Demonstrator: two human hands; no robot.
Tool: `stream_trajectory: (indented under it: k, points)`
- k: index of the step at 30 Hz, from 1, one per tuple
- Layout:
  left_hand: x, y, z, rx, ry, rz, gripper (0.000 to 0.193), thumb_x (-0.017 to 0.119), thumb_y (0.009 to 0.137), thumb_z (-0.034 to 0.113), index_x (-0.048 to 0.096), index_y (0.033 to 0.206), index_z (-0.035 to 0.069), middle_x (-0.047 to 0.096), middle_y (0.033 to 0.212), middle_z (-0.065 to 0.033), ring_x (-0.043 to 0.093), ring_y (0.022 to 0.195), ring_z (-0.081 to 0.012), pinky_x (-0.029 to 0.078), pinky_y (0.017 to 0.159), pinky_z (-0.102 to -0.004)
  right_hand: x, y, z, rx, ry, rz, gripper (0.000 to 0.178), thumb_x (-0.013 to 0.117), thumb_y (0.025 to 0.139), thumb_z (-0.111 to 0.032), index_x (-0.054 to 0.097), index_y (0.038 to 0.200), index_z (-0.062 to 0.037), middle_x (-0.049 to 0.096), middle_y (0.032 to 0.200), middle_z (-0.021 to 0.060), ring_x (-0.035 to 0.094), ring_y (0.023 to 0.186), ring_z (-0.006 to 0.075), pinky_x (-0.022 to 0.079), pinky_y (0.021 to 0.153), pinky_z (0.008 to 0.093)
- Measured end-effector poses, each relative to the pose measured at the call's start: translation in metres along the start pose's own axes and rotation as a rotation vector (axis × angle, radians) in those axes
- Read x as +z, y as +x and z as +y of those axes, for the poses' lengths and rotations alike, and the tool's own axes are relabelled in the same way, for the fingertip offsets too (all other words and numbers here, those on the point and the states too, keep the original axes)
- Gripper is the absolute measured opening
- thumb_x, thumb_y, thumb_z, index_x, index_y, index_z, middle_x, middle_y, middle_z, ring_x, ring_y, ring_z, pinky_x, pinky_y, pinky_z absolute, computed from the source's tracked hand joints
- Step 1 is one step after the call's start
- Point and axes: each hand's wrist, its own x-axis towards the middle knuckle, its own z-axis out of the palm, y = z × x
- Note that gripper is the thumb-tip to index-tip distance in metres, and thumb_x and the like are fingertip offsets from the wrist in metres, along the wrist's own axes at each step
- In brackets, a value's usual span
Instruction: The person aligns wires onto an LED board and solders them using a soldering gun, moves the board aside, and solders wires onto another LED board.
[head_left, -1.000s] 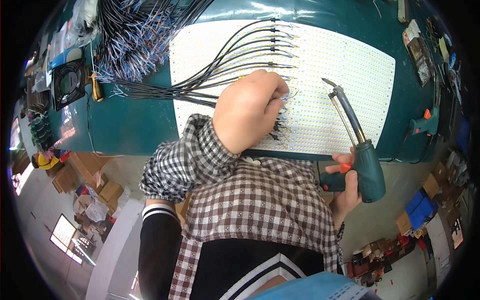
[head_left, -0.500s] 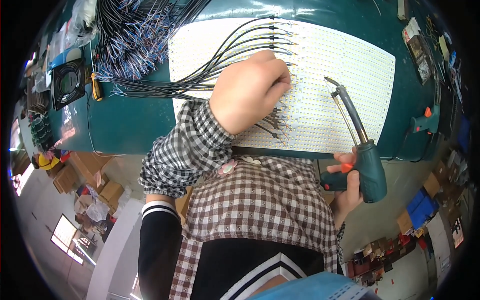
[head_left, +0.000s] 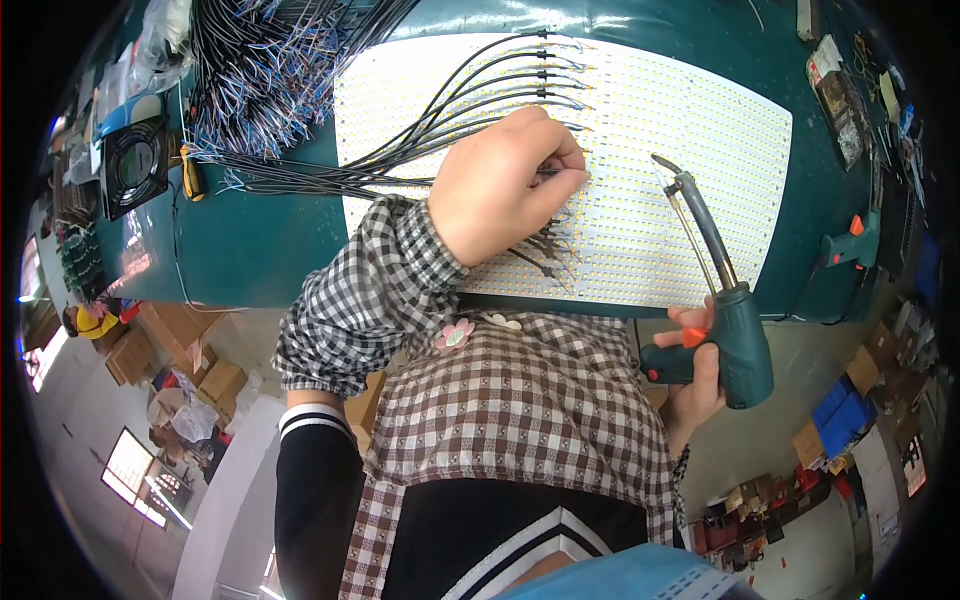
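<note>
Beside the green table [head_left: 260, 240], near right, my right hand [head_left: 698, 385] grips a soldering gun [head_left: 741, 345], while farther in my left hand [head_left: 505, 180] pinches a black cable [head_left: 548, 172] over the white LED board [head_left: 690, 115], with a cable heap [head_left: 265, 95] far left.

Black cables [head_left: 330, 181] fan across a white dotted board [head_left: 725, 140], a green soldering gun [head_left: 745, 350] tilted by its near edge.

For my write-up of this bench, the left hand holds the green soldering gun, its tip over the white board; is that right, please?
Not quite: the head view shows the right hand holding the green soldering gun, not the left hand; the tip is over the white board.
</note>
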Motion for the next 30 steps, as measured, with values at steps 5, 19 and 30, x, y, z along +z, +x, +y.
stream_trajectory:
  k: [5,19,30]
  points:
    - [0.012,-0.001,0.0,-0.049,0.038,0.064,0.008,0.064,0.071,0.006,0.058,0.075,0.003,0.053,0.071,-0.0062,0.055,0.06,-0.0151,0.045,0.054,-0.0251,0.001,-0.002,0.002,-0.009,0.024,-0.034,0.048,0.048,0.087,-0.024,0.041,0.117,0.0129,0.056,0.095,0.017,0.059,0.086,0.0279,0.054,0.058,0.0273]
    - [0.024,-0.005,-0.002,-0.014,0.12,0.203,0.01,0.064,0.067,0.009,0.055,0.071,0.007,0.055,0.069,-0.0064,0.056,0.059,-0.0239,0.045,0.05,-0.0324,0.002,-0.006,-0.002,0.052,-0.002,-0.07,0.05,0.048,0.087,-0.026,0.039,0.119,0.0116,0.055,0.096,0.0156,0.058,0.089,0.0266,0.053,0.061,0.0283]
    - [0.024,-0.004,-0.003,-0.021,0.141,0.215,0.01,0.064,0.067,0.008,0.056,0.071,0.006,0.054,0.068,-0.0048,0.052,0.054,-0.0158,0.043,0.049,-0.026,0.008,-0.007,-0.013,0.166,0.023,-0.061,0.032,0.056,0.082,-0.018,0.052,0.101,0.0068,0.057,0.092,0.0166,0.059,0.082,0.0239,0.052,0.066,0.0331]
